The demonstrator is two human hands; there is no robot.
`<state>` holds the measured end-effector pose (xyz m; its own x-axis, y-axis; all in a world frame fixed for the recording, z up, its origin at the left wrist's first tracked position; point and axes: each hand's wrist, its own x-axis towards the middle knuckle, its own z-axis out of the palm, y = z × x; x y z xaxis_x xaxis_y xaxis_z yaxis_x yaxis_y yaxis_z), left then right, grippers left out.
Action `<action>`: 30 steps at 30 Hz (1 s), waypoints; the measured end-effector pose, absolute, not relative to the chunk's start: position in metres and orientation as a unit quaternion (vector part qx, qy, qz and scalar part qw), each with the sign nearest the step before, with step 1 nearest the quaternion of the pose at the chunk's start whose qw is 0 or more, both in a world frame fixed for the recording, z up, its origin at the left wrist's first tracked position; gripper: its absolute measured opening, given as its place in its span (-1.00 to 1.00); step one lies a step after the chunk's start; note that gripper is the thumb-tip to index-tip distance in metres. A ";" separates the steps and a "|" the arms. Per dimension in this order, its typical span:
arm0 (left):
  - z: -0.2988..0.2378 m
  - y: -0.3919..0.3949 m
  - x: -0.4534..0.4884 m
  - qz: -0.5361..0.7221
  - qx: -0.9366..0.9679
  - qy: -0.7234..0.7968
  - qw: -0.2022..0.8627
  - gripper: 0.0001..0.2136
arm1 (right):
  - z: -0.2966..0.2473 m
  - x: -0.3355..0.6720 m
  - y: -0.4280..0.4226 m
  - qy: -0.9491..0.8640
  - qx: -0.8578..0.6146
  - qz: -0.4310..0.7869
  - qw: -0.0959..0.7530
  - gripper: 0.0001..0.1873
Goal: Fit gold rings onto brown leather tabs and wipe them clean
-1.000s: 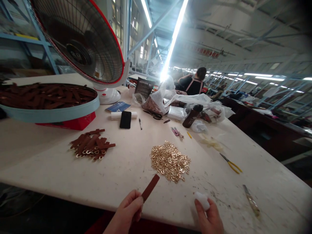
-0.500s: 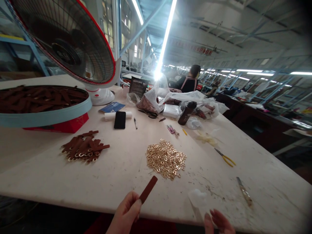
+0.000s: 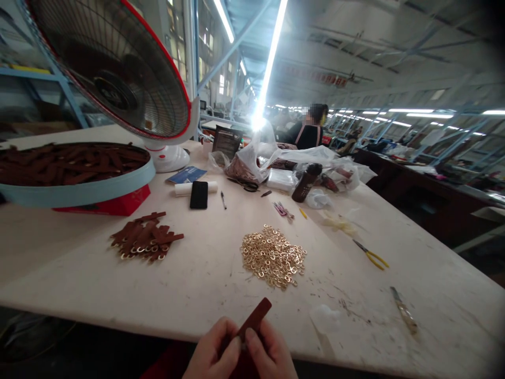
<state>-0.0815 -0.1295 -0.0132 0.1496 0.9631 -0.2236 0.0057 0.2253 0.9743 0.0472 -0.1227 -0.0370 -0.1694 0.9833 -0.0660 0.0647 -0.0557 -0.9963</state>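
Observation:
A flat reddish-brown strap [image 3: 255,315] slants up between my hands at the table's front edge. My left hand [image 3: 216,347] pinches its lower part between thumb and fingers. From the other side my right hand [image 3: 270,347] is closed on the same strap, its thumb pressed on the face. The strap's lower end is hidden by my fingers. Just beyond lies a heap of small gold-coloured metal rings [image 3: 273,257]. To the left is a pile of brown straps [image 3: 144,237], several with gold rings at their ends.
On the left, a round light-blue tray [image 3: 79,195] full of brown straps rests on a red box [image 3: 106,204], near a fan [image 3: 114,79]. Yellow-handled pliers [image 3: 371,255] and a knife-like tool [image 3: 403,311] lie right. Farther back are a phone [image 3: 199,195], dark bottle [image 3: 306,182] and scissors [image 3: 245,184].
My right hand has come in from the right and taken hold of the strap beside my left hand. The left hand has moved slightly right and down. The view has shifted a little.

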 end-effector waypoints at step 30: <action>-0.022 -0.036 -0.189 0.329 0.595 0.675 0.285 -0.80 | -0.068 0.054 -0.084 -0.614 -0.558 0.394 0.395 -0.65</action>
